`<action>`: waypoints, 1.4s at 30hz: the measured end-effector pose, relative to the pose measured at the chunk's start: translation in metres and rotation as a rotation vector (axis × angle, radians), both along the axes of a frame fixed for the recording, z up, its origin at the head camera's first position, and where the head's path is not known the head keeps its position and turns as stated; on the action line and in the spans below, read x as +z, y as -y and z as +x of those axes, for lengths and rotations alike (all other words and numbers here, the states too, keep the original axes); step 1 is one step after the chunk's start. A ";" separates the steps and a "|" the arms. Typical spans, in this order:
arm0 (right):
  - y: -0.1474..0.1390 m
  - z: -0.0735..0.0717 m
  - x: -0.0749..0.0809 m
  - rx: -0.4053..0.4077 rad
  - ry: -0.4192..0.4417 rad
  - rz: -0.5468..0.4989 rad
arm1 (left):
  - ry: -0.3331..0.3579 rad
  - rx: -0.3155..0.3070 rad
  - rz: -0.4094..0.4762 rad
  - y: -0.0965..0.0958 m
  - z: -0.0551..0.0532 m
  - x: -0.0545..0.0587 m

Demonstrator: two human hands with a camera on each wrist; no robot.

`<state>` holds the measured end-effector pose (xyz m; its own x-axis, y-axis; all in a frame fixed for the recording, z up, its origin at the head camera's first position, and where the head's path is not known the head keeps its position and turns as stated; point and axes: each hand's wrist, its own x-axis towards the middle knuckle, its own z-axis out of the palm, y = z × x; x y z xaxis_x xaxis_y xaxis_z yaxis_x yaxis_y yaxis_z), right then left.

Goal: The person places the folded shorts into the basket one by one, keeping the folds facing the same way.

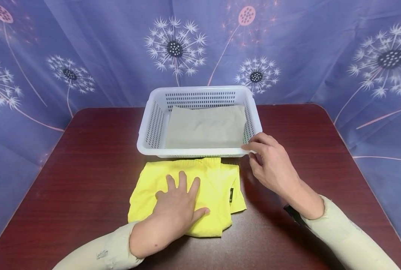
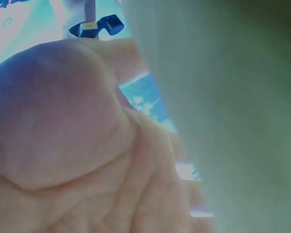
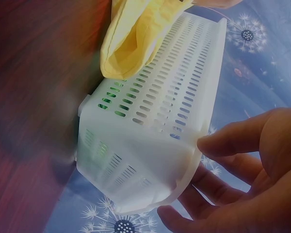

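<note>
My left hand [image 1: 175, 206], fingers spread, rests palm down on a folded yellow garment [image 1: 217, 195] with a small black tag. The left wrist view is mostly filled by the palm [image 2: 77, 126] and a blurred pale surface whose kind I cannot tell. Behind the garment stands a white plastic basket [image 1: 193, 152] with slotted walls. A folded grey cloth [image 1: 207, 127] lies inside it. My right hand [image 1: 273, 163] pinches the rim at the basket's front right corner. In the right wrist view, thumb and fingers lie on either side of the basket's rim [image 3: 182, 187].
The dark red-brown tabletop [image 1: 86, 157] extends to both sides of the basket. A blue-purple curtain [image 1: 119, 37] with dandelion prints hangs behind the table and at its sides. The yellow garment's back edge lies close to the basket's front wall.
</note>
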<state>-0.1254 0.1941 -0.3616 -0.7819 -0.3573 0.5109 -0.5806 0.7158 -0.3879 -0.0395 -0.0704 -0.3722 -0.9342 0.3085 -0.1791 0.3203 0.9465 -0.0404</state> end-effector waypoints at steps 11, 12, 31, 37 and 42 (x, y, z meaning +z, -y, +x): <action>0.000 0.001 -0.001 -0.008 0.005 0.005 | -0.094 -0.114 -0.013 0.016 -0.004 0.002; 0.000 0.001 -0.001 -0.009 0.001 0.005 | -0.095 -0.122 -0.007 0.018 -0.004 0.002; 0.003 0.005 -0.005 -0.021 0.030 -0.021 | -0.205 -0.121 0.183 0.047 -0.022 -0.004; 0.003 0.008 -0.008 -0.016 0.015 -0.056 | -0.287 -0.132 0.235 0.058 -0.024 -0.010; 0.002 0.010 -0.008 -0.027 0.011 -0.093 | -0.334 -0.121 0.244 0.065 -0.027 -0.012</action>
<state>-0.1154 0.1920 -0.3701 -0.7963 -0.2876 0.5322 -0.5569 0.6919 -0.4594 -0.0665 -0.1355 -0.3847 -0.8832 0.4149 0.2188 0.4365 0.8977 0.0598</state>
